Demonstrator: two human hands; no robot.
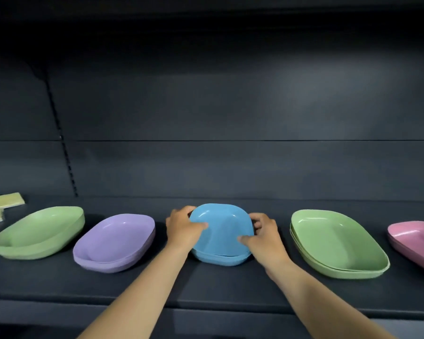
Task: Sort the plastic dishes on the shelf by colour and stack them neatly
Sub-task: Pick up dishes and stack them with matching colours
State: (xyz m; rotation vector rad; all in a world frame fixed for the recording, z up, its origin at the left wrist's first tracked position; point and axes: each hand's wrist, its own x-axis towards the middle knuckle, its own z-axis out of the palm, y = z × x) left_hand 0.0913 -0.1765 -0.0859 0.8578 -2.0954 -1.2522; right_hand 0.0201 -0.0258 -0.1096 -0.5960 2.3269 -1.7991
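Observation:
A stack of blue dishes (222,228) sits in the middle of the dark shelf (206,287). My left hand (182,225) grips its left rim, thumb on the inside. My right hand (263,232) grips the right rim, thumb lying over the top dish. The top blue dish sits slightly askew on the one beneath. To the left stand a purple stack (114,241) and a green stack (39,232). On the right are a second green stack (336,242) and a pink dish (416,241), cut off by the frame edge.
Pale yellow-green flat items (3,204) lie at the far left of the shelf. The shelf's back panel (230,118) rises behind the dishes. Its front edge (206,307) runs below my forearms.

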